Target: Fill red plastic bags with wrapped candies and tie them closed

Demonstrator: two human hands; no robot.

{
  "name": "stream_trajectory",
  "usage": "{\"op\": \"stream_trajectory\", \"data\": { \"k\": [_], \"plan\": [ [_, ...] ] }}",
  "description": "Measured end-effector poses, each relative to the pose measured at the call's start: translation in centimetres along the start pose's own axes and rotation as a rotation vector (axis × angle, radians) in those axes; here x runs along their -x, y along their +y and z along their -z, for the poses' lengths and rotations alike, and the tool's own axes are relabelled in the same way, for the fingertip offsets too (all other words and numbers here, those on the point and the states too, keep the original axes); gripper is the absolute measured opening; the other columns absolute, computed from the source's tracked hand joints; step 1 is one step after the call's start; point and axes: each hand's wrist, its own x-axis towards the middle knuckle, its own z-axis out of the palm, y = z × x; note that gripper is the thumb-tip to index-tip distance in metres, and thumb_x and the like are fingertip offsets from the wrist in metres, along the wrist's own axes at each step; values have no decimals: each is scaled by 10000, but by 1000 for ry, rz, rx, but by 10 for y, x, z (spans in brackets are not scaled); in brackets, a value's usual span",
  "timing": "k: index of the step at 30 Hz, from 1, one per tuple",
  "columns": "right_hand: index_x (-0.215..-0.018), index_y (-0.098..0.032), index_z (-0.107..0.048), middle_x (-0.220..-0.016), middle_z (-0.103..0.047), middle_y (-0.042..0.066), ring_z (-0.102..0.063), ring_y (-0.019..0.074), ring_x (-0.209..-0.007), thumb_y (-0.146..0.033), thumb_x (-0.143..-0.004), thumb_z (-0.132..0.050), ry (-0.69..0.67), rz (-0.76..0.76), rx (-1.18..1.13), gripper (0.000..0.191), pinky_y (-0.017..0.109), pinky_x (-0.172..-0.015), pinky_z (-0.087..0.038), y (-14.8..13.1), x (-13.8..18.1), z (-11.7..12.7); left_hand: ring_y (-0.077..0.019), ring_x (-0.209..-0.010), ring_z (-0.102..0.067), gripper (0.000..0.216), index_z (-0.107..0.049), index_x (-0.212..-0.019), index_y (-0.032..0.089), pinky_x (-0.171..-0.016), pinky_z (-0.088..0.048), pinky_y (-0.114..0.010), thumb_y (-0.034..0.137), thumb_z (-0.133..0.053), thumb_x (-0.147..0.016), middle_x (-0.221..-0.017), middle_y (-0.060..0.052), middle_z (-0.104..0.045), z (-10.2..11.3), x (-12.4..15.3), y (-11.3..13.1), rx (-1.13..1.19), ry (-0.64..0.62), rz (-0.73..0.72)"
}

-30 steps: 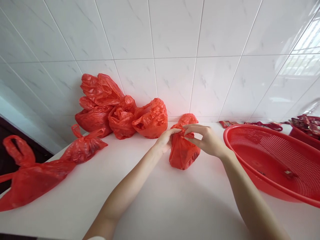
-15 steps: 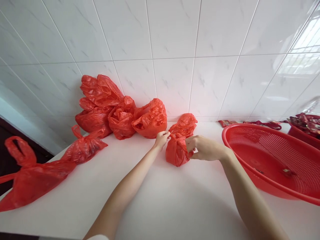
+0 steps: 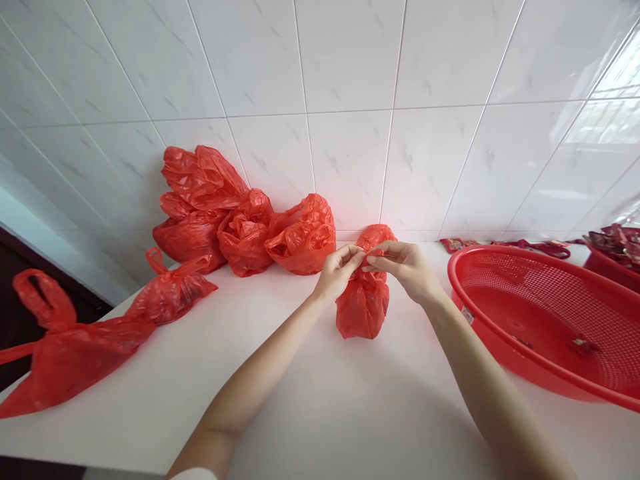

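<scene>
A filled red plastic bag (image 3: 363, 310) stands upright on the white table, its neck gathered and its loose top flopped back toward the wall. My left hand (image 3: 340, 268) pinches the neck from the left, thumb and fingers together. From the right, my right hand (image 3: 403, 267) pinches the plastic at the same spot. Both sets of fingertips nearly meet in front of the gathered neck. What the bag contains is hidden by the red plastic.
Several red bags (image 3: 300, 237) lean against the tiled wall on the left. A tied bag (image 3: 173, 293) and another bag with looped handles (image 3: 75, 360) lie further left. At right stands a red basket (image 3: 530, 333); small wrapped packets (image 3: 455, 245) lie behind it.
My right hand has moved up and left from the bag's side to its neck. Both hands now meet there, and the bag has shifted slightly to the right.
</scene>
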Motion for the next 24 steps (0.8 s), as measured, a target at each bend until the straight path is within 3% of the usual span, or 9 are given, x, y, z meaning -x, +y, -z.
{"op": "stream_trajectory", "data": {
  "k": [4,7,10,13,15,18,20,22,24],
  "plan": [
    [-727,-209,-726,-759,-649,24,-571,163,-695,-261,-762,-716,197,175,316,64,340,-704,-516,5,1,-8,-101,-644,-546,311,-647,-807,188,-597,-426,-223,459,-789,-748,-743,21,-627,-6,3,-6,154,39,151],
    [-763,-217,-724,-862,-641,38,-568,172,-749,-291,-786,-719,270,271,451,77,363,-747,-523,11,-1,-8,-89,-622,-527,265,-646,-777,176,-595,-408,-216,379,-806,-722,-705,32,-605,-13,5,-6,287,75,204],
    [-1118,-239,-679,-1059,-668,65,-634,219,-980,-418,-754,-803,69,259,304,424,402,-899,-535,18,-5,-3,-95,-626,-542,253,-646,-733,160,-610,-422,-225,322,-833,-678,-681,29,-604,-16,7,0,348,59,187],
    [-1477,-280,-409,-1182,-648,72,-636,228,-1092,-494,-702,-851,-313,130,108,918,401,-958,-535,28,-7,-2,-93,-585,-534,281,-645,-729,164,-581,-429,-223,339,-852,-655,-647,35,-597,-15,7,8,389,79,128],
    [-1522,-289,-343,-1162,-655,53,-644,216,-1063,-474,-712,-853,-457,59,64,975,395,-954,-540,34,-6,-6,-80,-538,-503,306,-626,-722,173,-549,-421,-212,368,-853,-656,-603,53,-565,-12,5,11,408,140,64],
    [-1387,-252,-521,-1120,-675,34,-646,213,-1030,-437,-709,-859,-444,9,43,780,389,-957,-525,43,-6,-18,-63,-500,-463,317,-595,-702,175,-517,-404,-193,375,-840,-681,-568,67,-527,-6,3,12,386,230,13],
    [-1110,-194,-674,-977,-691,21,-646,208,-925,-465,-719,-838,-427,-45,52,504,370,-882,-528,49,-6,-24,-54,-484,-446,309,-586,-700,171,-487,-377,-181,349,-837,-689,-562,68,-521,-4,2,13,357,269,5],
    [-824,-166,-675,-771,-640,-8,-599,177,-761,-497,-729,-813,-414,-88,102,371,326,-739,-508,55,-6,-27,-47,-462,-427,302,-586,-710,167,-448,-337,-170,327,-841,-685,-558,71,-521,-3,1,13,335,294,16],
    [-686,-166,-615,-659,-557,-34,-523,145,-663,-498,-730,-804,-384,-88,169,385,292,-648,-456,60,-7,-27,-43,-447,-412,302,-586,-711,165,-425,-309,-164,321,-844,-683,-550,72,-522,-3,0,12,313,306,34]
  ]
}}
